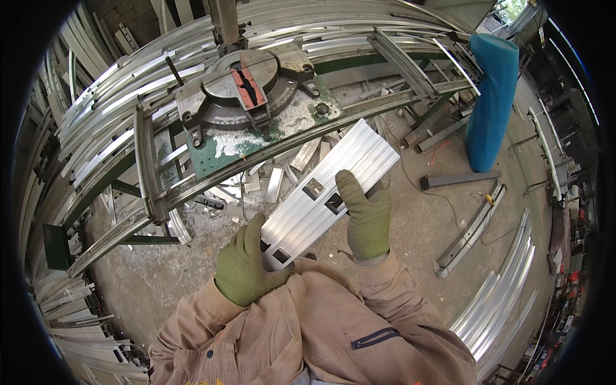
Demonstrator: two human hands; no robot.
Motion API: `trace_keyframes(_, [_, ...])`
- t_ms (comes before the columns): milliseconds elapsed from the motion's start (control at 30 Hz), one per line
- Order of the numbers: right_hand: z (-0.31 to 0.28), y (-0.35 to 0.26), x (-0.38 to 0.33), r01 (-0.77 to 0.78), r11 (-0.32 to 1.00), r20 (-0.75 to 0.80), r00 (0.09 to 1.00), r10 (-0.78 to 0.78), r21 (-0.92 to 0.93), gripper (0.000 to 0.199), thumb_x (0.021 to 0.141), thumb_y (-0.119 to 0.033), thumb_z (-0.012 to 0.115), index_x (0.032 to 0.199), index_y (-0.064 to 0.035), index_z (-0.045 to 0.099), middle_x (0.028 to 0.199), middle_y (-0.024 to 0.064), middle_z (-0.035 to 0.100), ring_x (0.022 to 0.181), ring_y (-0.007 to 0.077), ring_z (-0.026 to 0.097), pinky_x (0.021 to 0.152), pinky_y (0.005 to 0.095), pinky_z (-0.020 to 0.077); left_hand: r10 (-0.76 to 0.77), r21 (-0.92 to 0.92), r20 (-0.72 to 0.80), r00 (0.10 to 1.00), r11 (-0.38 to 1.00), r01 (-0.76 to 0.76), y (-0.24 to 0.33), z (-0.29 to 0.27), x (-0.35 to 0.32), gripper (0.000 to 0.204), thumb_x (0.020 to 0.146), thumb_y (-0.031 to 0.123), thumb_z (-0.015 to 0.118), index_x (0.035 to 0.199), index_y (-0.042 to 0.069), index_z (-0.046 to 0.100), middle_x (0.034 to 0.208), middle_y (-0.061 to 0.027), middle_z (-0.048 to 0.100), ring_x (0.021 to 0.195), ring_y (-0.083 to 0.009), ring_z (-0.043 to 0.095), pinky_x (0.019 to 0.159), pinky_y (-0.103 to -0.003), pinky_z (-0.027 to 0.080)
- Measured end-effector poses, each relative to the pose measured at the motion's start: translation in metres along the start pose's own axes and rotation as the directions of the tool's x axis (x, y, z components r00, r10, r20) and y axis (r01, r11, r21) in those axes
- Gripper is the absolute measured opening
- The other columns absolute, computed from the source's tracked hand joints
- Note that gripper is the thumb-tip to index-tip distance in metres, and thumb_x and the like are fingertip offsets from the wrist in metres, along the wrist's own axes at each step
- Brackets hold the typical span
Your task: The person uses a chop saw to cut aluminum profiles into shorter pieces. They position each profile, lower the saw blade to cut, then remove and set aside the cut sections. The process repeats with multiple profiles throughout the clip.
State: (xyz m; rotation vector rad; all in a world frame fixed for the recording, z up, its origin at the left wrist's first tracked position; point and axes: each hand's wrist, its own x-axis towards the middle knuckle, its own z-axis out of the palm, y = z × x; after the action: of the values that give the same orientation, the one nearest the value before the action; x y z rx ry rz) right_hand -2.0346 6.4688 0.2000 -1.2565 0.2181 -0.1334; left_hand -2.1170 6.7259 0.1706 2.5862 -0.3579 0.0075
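Observation:
A flat, ribbed aluminium profile [343, 168] with several square cut-outs is tilted across the space in front of my chest. My left hand [242, 264], in a green glove, grips its near lower end, fingers along the left edge and thumb underneath. Also gloved in green, my right hand [367, 215] holds the right edge, its thumb lying on the upper face beside a cut-out; its other fingers are mostly hidden. Beyond the profile stands a mitre saw base [218, 96] with a red slotted insert [249, 88], set on a worn green plate [221, 151].
Long aluminium bars [138, 90] lie stacked behind the saw. Offcuts [274, 186] litter the floor under the bench rail [256, 159]. A tall blue wrapped roll [491, 102] stands at right, near a dark metal bar [462, 178] and loose aluminium strips [497, 301].

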Motion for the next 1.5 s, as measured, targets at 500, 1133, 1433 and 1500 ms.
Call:
trace_keyframes(500, [-0.002, -0.002, 0.003, 0.046, 0.999, 0.025, 0.999, -0.047, 0.004, 0.040, 0.116, -0.020, 0.089, 0.146, 0.0040, 0.078, 0.126, 0.0058, 0.084, 0.107, 0.0120, 0.076, 0.092, 0.0326, 0.0644, 0.013, -0.056, -0.030, 0.999, 0.998, -0.014, -0.001, 0.002, 0.003, 0.127, 0.075, 0.047, 0.108, 0.173, -0.006, 0.047, 0.140, -0.0320, 0.076, 0.115, -0.0489, 0.083, 0.097, -0.057, 0.070])
trace_keyframes(1133, [-0.009, 0.007, 0.005, 0.044, 0.999, 0.010, 0.999, -0.044, -0.024, 0.046, 0.118, -0.029, 0.088, 0.149, 0.0031, 0.076, 0.126, 0.0050, 0.083, 0.104, 0.0112, 0.077, 0.085, 0.0296, 0.0647, 0.009, -0.007, 0.016, 1.000, 1.000, -0.009, -0.009, 0.012, 0.006, 0.133, 0.075, 0.045, 0.107, 0.178, -0.003, 0.038, 0.146, -0.0339, 0.074, 0.114, -0.0514, 0.084, 0.094, -0.058, 0.072])
trace_keyframes(1433, [-0.015, 0.022, 0.013, -0.050, 0.996, -0.091, 0.995, 0.043, -0.074, 0.049, 0.117, -0.034, 0.089, 0.147, 0.0035, 0.078, 0.121, 0.0053, 0.083, 0.098, 0.0107, 0.077, 0.079, 0.0286, 0.0653, -0.042, -0.003, 0.114, 0.993, 0.999, 0.042, -0.007, 0.007, 0.015, 0.125, 0.078, 0.048, 0.103, 0.177, 0.000, 0.043, 0.145, -0.0340, 0.075, 0.114, -0.0526, 0.084, 0.095, -0.058, 0.072])
trace_keyframes(1500, [-0.015, 0.023, 0.014, -0.066, 0.996, -0.105, 0.993, 0.058, -0.067, 0.050, 0.117, -0.034, 0.089, 0.147, 0.0039, 0.078, 0.121, 0.0054, 0.083, 0.099, 0.0110, 0.077, 0.079, 0.0289, 0.0655, -0.056, 0.001, 0.130, 0.990, 0.998, 0.056, -0.008, 0.007, 0.017, 0.125, 0.078, 0.048, 0.103, 0.178, 0.000, 0.043, 0.144, -0.0337, 0.075, 0.113, -0.0524, 0.084, 0.096, -0.058, 0.072])
